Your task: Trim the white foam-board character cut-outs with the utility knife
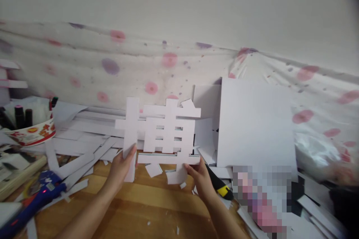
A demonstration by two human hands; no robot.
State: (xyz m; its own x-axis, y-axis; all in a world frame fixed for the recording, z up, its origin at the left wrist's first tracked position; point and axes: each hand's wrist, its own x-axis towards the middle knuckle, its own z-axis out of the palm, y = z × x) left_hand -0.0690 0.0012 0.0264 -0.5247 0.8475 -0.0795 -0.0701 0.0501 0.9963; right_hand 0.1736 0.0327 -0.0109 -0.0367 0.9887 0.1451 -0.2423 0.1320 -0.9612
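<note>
Wooden tabletop (148,209) filled 6 o'clock; the white cut-out (170,123) stood mid-dial, left hand (120,168) pinching its 7 o'clock, right hand (203,179) its 5. Probably light, stiffish card (thin bridges looked snappable), so wide strokes seemed the safest grip.

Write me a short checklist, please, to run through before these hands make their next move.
1. Left hand grips the white cutout by its left upright: ok.
2. Right hand grips its lower right: ok.
3. Left and right parts firmly joined: cannot tell.
4. Glue gun apart from both hands: ok.
5. Cutter blade retracted: cannot tell.
6. Table free of scraps: not ok, several lie there.
</note>
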